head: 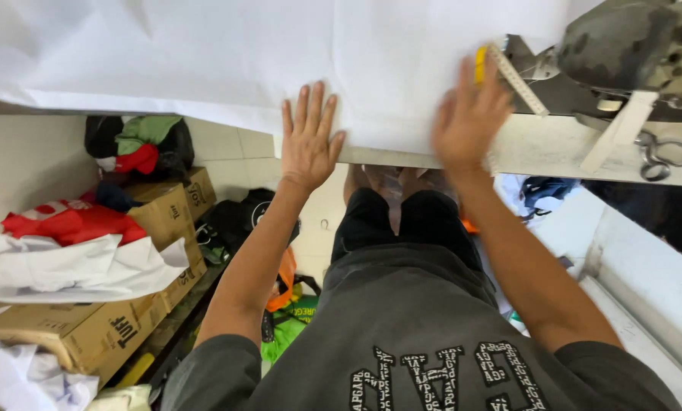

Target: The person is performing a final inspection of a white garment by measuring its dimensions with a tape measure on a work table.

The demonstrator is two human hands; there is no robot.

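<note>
- Here, flat on the white fabric (204, 53): left hand (309, 141), fingers spread, palm down, released, grasping nothing, near the sheet's near edge.
- Just right of it, right hand (470, 118), blurred, also palm down on the same fabric beside a yellow measuring ruler (512, 76); seemingly unclenched, though whether a fingertip pinches the ruler's end, cannot tell.
- Spread across the worktable (538, 148), covering most of the far and left part, near edge hanging slightly past the table's edge.
- Probably light, soft and limp, apt to slide and wrinkle under a push; best pinned with flat palms or pinched at the near hem rather than mid-sheet.
- Far right: a grimy cutting machine (637, 42), with scissors (664, 156) lying near on the bare tabletop.
- Low on the left: cardboard boxes (158, 221) stacked with red and white cloth bundles (74, 243).
</note>
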